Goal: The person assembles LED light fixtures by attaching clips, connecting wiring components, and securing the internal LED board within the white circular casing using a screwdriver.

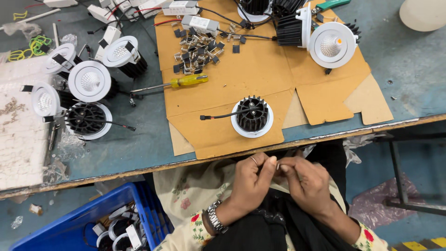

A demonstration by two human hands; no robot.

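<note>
Bench clutter
A downlight (252, 116) sits on cardboard (260, 69) near a screwdriver (173, 84) and clips (197, 51); a blue crate (93, 218) stands below.

Looking down on a workbench (409, 69) topped in worn blue-grey, scuffed and speckled, its front edge a strip of bare wood running slightly uphill to the right. A flattened sheet of brown cardboard (260, 69) lies across the middle of it, flaps splayed, one corner hanging just over the edge. At the far left sits a slab of white foam (18, 139), pitted and dirty. Below the bench the floor (418, 176) is blue too, with a dark metal frame (399, 172) standing on it at right and a crumpled bit of clear plastic beside that. Bottom left, a blue plastic crate (83, 218) tucked under the bench. The light is even and flat, with soft shadows.
</note>
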